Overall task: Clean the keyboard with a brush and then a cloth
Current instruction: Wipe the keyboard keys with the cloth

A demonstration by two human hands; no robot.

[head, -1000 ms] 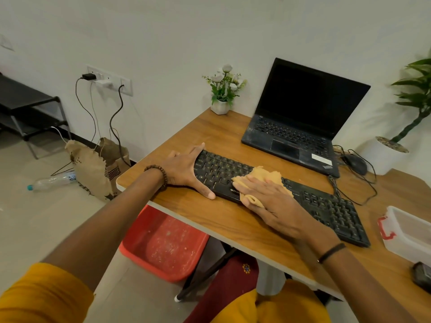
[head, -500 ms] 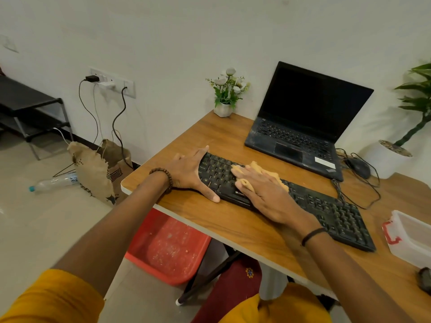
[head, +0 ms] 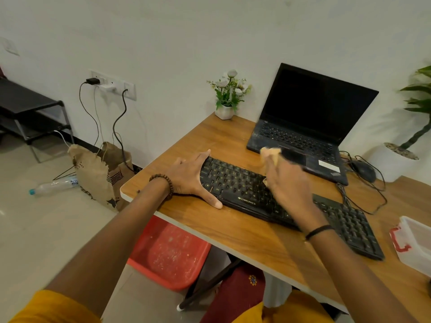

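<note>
A black keyboard [head: 235,185] lies slantwise on the wooden desk [head: 263,241]. My left hand [head: 190,177] lies flat against its left end, thumb along the front edge, holding it steady. My right hand [head: 288,181] is over the keyboard's middle, fingers stretched toward its far edge, pressing a tan cloth [head: 270,153] that sticks out beyond the fingertips near the laptop. The hand and cloth are motion-blurred. No brush is in view.
An open black laptop [head: 310,127] stands behind the keyboard, with a mouse [head: 363,170] and cables to its right. A small flower pot [head: 225,111] sits at the back, a white potted plant [head: 396,159] and a clear box [head: 417,243] at right. A red stool [head: 170,252] is under the desk.
My right hand has swept the cloth from the keyboard's front edge up and away across the keys to its far edge. My left hand has stayed on the left end.
</note>
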